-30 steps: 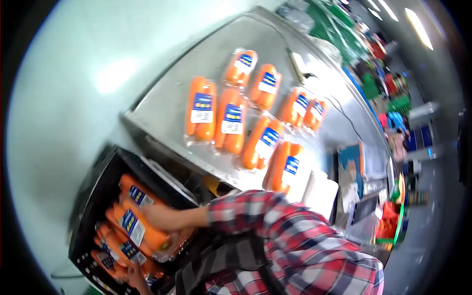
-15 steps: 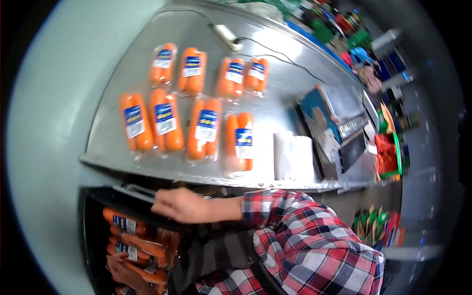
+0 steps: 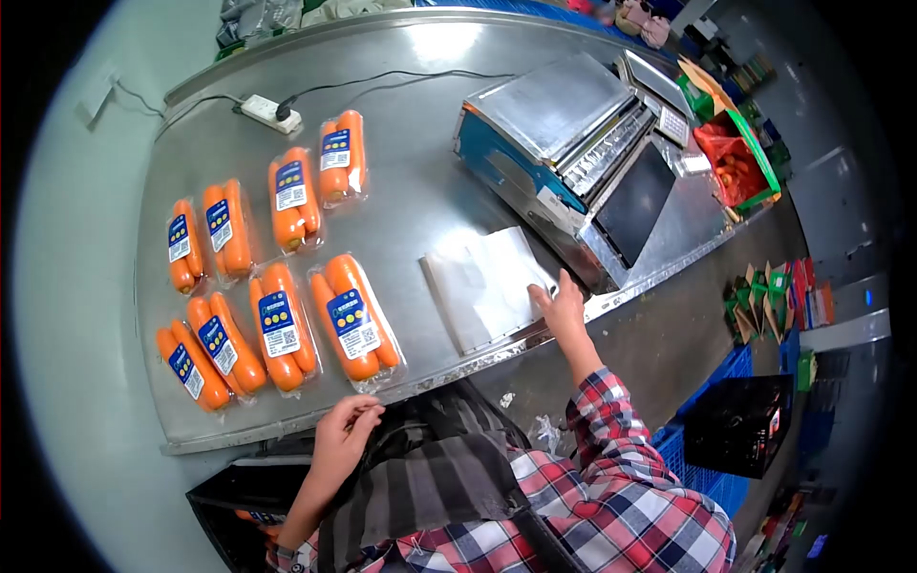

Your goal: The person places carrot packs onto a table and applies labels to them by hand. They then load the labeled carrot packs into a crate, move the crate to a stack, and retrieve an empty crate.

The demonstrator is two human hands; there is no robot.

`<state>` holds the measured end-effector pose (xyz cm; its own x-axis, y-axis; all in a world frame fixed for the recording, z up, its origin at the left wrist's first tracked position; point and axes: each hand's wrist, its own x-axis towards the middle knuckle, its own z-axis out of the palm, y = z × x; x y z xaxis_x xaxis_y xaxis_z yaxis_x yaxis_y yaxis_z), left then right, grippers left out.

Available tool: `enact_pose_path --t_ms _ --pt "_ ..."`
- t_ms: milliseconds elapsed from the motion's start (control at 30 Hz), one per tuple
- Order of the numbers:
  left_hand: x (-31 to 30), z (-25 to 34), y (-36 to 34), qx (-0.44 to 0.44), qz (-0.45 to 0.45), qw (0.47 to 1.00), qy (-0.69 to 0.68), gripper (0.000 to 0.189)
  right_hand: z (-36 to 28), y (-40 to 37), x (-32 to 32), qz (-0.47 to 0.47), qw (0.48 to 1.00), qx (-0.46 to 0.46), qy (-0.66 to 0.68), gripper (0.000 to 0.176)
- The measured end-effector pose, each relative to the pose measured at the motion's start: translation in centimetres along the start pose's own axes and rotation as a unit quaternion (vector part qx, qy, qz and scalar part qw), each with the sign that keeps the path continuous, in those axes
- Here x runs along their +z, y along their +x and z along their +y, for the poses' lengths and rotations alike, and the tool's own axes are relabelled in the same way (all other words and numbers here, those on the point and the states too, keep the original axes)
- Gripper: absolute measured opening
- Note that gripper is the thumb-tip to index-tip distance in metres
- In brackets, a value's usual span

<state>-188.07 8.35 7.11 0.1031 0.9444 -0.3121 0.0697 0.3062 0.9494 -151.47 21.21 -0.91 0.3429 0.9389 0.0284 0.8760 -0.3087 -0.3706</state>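
Several clear packs of carrots (image 3: 353,318) with blue and white labels lie in two rows on the metal table (image 3: 401,143). Near the front edge, below the closest pack, my left hand (image 3: 345,435) has its fingers curled together; whether they hold anything is too small to tell. My right hand (image 3: 562,304) is at the right edge of a stack of white sheets (image 3: 489,286), thumb and forefinger apart, with nothing visible between them.
A scale-like wrapping machine (image 3: 564,124) stands right of the sheets. A power strip (image 3: 270,114) with a cable lies at the back. Below the table's left edge is a black crate (image 3: 215,506) with carrots. At the right is a green-edged box (image 3: 759,162) with red bags.
The view has swung toward the right. My left hand has left the carrot crate for the table's front edge, and my right hand has moved from above the crate to the white sheets.
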Motion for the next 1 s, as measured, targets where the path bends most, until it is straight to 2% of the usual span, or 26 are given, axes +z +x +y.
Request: enact_pose_path --t_ms 33,67,167,200,267,300,367,433,467,533,567,633,667,700,767,800,833,867,900,967,1000 --pt "0.5 0.2 0.8 -0.001 -0.024 0.999 0.026 0.015 -0.3 0.3 0.1 -0.028 0.999 -0.01 -0.012 0.063" --pt "0.9 0.3 1.3 0.0 -0.047 0.998 0.053 0.015 -0.1 0.6 0.8 -0.022 0.998 -0.048 -0.026 0.045" --pt "1.4 0.8 2.0 0.015 -0.028 0.998 0.057 0.015 -1.6 1.4 1.9 0.052 0.987 -0.112 0.103 0.029" --pt "0.7 -0.1 2.1 -0.002 -0.021 0.999 0.045 0.021 -4.0 0.9 0.3 0.103 0.97 -0.191 0.111 0.022" --pt "0.2 1.0 2.6 0.107 0.075 0.989 0.063 0.029 -9.8 -1.0 -3.6 0.124 0.914 -0.334 0.194 0.025" --pt "-0.2 1.6 2.6 0.157 0.129 0.976 0.076 0.034 -12.0 -2.1 -4.6 0.105 0.884 -0.409 0.199 0.028" --pt "-0.7 4.7 2.3 0.204 0.177 0.962 0.045 0.047 -15.7 -4.6 -5.4 0.057 0.825 -0.519 0.213 0.034" --pt "-1.5 5.9 1.7 0.204 0.188 0.961 0.004 0.053 -18.1 -6.8 -4.9 0.015 0.757 -0.612 0.229 0.03" --pt "-2.1 6.0 0.6 0.16 0.196 0.966 0.054 0.047 -19.3 -7.5 -5.1 -0.025 0.738 -0.634 0.23 0.034" --pt "-2.9 6.0 -1.4 0.139 0.227 0.962 -0.061 0.041 -21.3 -8.7 -6.0 -0.095 0.699 -0.672 0.224 0.044" --pt "-3.4 5.9 -2.3 0.135 0.238 0.955 -0.118 0.038 -22.1 -9.1 -6.4 -0.153 0.711 -0.625 0.285 0.049" --pt "-4.9 5.2 -4.7 0.154 0.247 0.95 -0.112 0.034 -23.2 -9.5 -7.0 -0.269 0.718 -0.511 0.388 0.06" --pt "-5.4 4.6 -5.8 0.155 0.255 0.948 -0.106 0.034 -23.4 -8.7 -6.5 -0.308 0.725 -0.499 0.362 0.073" --pt "-5.7 4.2 -6.8 0.157 0.261 0.947 -0.102 0.035 -24.0 -9.0 -6.1 -0.367 0.726 -0.429 0.392 0.065" --pt "-6.3 3.9 -8.1 0.175 0.285 0.937 -0.102 0.037 -25.6 -9.3 -6.7 -0.61 0.625 -0.256 0.415 0.055" --pt "-6.7 3.6 -8.6 0.184 0.307 0.929 -0.093 0.038 -26.5 -10.4 -6.4 -0.639 0.568 -0.248 0.455 0.047" --pt "-7.0 3.5 -8.9 0.192 0.33 0.921 -0.083 0.04 -27.5 -11.4 -6.3 -0.648 0.554 -0.227 0.471 0.04" --pt "-7.0 4.1 -8.9 0.207 0.43 0.874 -0.089 0.049 -28.2 -12.1 -5.3 -0.634 0.579 -0.233 0.456 0.036" --pt "-7.6 2.8 -8.8 0.226 0.567 0.792 -0.029 0.041 -28.8 -12.6 -4.3 -0.62 0.603 -0.24 0.441 0.032" --pt "-6.5 0.8 -11.5 0.125 0.624 0.769 -0.07 0.028 -30.4 -14.5 -3.5 -0.609 0.576 -0.233 0.493 0.029" --pt "-5.4 -0.1 -12.7 0.111 0.535 0.829 -0.117 0.022 -30.6 -15.5 -2.9 -0.615 0.567 -0.235 0.495 0.03"
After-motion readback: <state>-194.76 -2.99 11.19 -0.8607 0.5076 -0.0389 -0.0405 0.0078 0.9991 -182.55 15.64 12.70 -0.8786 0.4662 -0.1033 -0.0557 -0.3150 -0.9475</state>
